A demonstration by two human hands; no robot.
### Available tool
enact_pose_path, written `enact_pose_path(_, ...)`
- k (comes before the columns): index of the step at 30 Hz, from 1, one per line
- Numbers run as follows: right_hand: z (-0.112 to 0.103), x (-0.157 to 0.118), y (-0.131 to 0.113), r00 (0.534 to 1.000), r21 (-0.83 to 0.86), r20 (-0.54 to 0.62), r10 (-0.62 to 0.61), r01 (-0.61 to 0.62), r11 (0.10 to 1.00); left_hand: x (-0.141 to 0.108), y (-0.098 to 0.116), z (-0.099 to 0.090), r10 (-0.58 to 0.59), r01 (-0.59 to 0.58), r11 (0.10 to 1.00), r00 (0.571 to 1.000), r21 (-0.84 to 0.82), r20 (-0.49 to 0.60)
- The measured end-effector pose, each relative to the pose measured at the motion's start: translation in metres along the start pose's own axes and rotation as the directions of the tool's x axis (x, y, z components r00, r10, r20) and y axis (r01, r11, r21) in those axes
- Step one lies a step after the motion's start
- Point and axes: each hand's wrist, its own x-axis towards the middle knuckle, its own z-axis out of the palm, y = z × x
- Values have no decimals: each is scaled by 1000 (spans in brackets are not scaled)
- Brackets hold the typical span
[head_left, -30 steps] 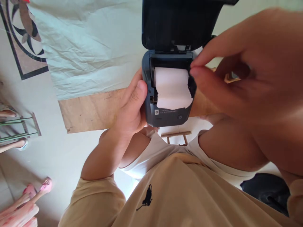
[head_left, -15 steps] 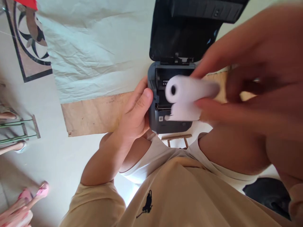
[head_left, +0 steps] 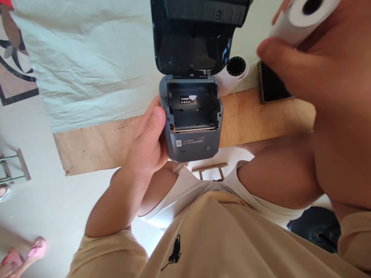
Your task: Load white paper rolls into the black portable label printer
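My left hand point(head_left: 149, 135) is closed around the left side of a dark grey label printer point(head_left: 188, 152), its thumb on the edge. The printer's black lid point(head_left: 191, 50) stands fully raised, and the paper bay inside holds no roll. Up at the right, my right hand point(head_left: 321, 65) grips a white paper roll point(head_left: 292, 31), with the dark hole of its core facing me. Another white paper roll point(head_left: 227, 79) with a black ridged core rests behind the printer, partly hidden by the lid.
A dark phone-like device point(head_left: 272, 83) lies under my right hand. The wooden board point(head_left: 98, 146) at the table edge is partly covered by a pale green cloth point(head_left: 87, 58). A person's pink shoes point(head_left: 37, 247) show at lower left, and a stool frame point(head_left: 14, 168) stands beyond.
My right hand has carried the paper roll away from above the printer, up and to the right. The printer bay and the second roll are now uncovered. My left hand keeps its hold.
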Motion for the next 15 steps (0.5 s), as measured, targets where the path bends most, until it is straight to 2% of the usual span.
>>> enact_pose_path(2,0,5,-12,996,-175,88,15,0,985,1,-2,-1,46,-46,999,999,-3,-3)
enact_pose_path(3,0,6,-14,994,-210,113,-2,26,977,1,-2,-2,39,-39,999,999,-6,2)
enact_pose_path(6,4,-1,-7,988,-151,112,-102,118,981,1,-3,-2,-6,6,1000,1000,-24,-1)
enact_pose_path(10,10,-34,7,986,-88,78,-146,153,984,0,-1,0,17,-17,999,1000,-29,1)
enact_pose_path(15,12,-73,-6,982,-42,112,-156,161,986,-3,3,1,-13,13,999,1000,-34,-6)
